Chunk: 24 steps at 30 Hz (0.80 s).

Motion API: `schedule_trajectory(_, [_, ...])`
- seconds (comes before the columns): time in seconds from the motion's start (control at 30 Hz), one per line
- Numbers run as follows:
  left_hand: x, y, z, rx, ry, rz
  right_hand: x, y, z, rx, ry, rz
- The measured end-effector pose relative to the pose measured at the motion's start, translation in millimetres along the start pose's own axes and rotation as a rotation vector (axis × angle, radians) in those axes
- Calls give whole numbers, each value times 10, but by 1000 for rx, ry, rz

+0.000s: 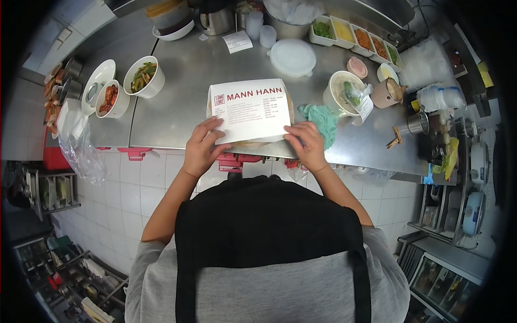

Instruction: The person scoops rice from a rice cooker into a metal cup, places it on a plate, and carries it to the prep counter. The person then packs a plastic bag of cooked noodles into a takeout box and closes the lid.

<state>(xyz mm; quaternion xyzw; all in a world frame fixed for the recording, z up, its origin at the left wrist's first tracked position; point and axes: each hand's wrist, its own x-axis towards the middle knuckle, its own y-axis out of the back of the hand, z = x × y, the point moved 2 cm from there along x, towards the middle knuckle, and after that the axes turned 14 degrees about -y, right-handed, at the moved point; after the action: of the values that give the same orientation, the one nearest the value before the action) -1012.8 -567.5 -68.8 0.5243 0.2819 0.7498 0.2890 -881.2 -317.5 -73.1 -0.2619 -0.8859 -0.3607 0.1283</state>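
Observation:
A white takeaway box [250,112] with "MANN HANN" in red print lies at the front edge of the steel counter. Its lid sits slightly raised along the front, where a tan edge shows beneath. My left hand [203,144] grips the front left corner, fingers on top and thumb at the front edge. At the front right corner, my right hand [307,144] holds the box with its fingertips. A crumpled green cloth [322,119] lies just beyond my right hand. What the box contains is hidden.
Bowls of greens [144,77] and reddish food [109,98] stand left. A bowl with a bagged item [336,97] is at right. Behind are a translucent lid [292,56], a receipt [238,42] and a row of white ingredient tubs [344,33]. A plastic bag [81,145] hangs off the left edge.

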Motion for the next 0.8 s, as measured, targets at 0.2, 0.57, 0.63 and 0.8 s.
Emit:
schedule_trajectory(0.2, [-8,-22,-53,-47,-12,32,103,31,36,32,-89,-24])
schedule_trajectory(0.57, [-45,70,-4,103,-90,-115,17,118,-177,-143,143,-51])
schedule_trajectory(0.63, [7,108,50,148,-107,-177,13,183,-182,-108,80,34])
schedule_trajectory(0.8, [96,-38,69,123,-85,-171,-343,54,863,652,-789,34])
